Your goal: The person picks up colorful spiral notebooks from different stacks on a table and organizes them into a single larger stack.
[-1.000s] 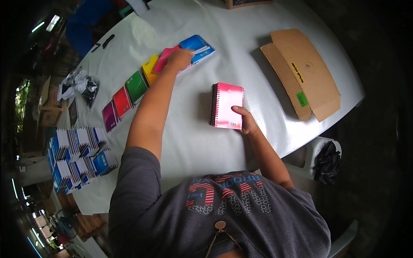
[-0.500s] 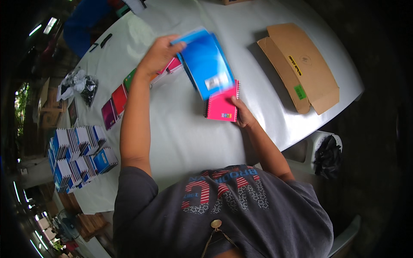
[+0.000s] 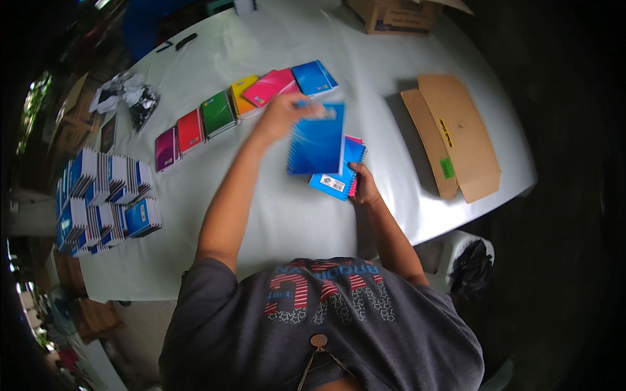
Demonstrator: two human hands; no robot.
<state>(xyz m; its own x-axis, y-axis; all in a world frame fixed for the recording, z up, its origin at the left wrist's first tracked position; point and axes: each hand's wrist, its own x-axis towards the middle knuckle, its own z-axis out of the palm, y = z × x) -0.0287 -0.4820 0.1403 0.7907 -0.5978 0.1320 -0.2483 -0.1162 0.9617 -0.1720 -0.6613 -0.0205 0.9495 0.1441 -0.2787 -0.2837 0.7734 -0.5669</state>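
Observation:
My left hand (image 3: 287, 117), slightly blurred, is closed on the top edge of a blue spiral notebook (image 3: 317, 144), which hangs with its wire binding on the left. Behind and below it, my right hand (image 3: 366, 185) grips a small stack of notebooks by the right side. A light-blue notebook (image 3: 334, 185) with a white label lies uppermost in that stack, and pink covers show at its edge. The held notebook hides part of the stack. Beyond my left hand runs a slanting row of purple (image 3: 166, 149), red (image 3: 190, 130), green (image 3: 217, 114), yellow (image 3: 242, 91), pink (image 3: 270, 86) and blue notebooks (image 3: 314, 77).
Piles of blue notebooks (image 3: 104, 195) stand at the table's left. A flattened cardboard box (image 3: 460, 140) lies right, and another carton (image 3: 398, 18) sits at the far edge. Crumpled plastic (image 3: 134, 98) is far left. A chair with a black bag (image 3: 473, 264) stands beside the table.
A light-blue notebook now lies over the pink one in my right hand. My left hand has come nearer with a blue notebook, and the whole row shows as the view shifted.

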